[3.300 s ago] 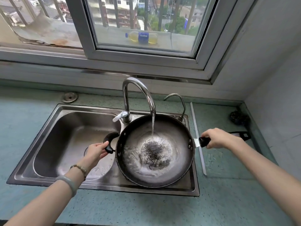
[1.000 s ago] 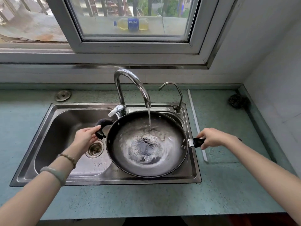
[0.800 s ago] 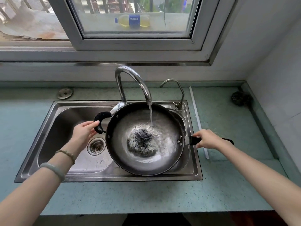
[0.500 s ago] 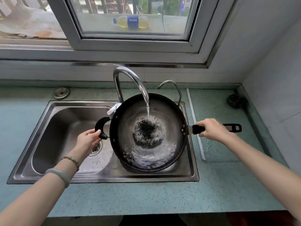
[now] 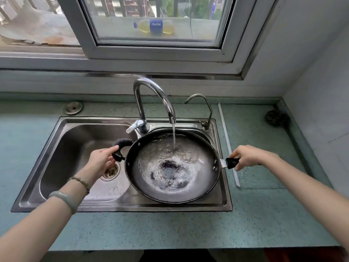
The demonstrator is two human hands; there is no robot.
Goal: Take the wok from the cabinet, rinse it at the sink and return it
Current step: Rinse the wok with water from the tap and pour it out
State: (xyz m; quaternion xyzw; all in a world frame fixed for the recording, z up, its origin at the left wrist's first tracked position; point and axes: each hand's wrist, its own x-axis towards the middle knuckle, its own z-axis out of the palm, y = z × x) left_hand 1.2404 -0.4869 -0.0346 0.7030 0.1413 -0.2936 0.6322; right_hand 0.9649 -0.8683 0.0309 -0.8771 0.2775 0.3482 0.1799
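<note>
Wok of dark round metal [image 5: 172, 168] is held over the right part of the stainless-steel sink [image 5: 62, 148], between the two hands. Its black loop handle [image 5: 120, 148] is gripped by the left hand [image 5: 101, 160], and its black straight handle [image 5: 231, 163] is clasped by the right hand [image 5: 249, 156]. Water from the curved chrome tap [image 5: 153, 95] is received in the wok, above the green speckled worktop [image 5: 170, 229].

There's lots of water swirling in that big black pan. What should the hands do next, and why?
Probably tip the round black metal wok toward the left basin of the steel sink to pour it out. Water from the curved chrome tap already pools across its bottom, and the left hand and right hand each hold a handle, ready to tilt.
</note>
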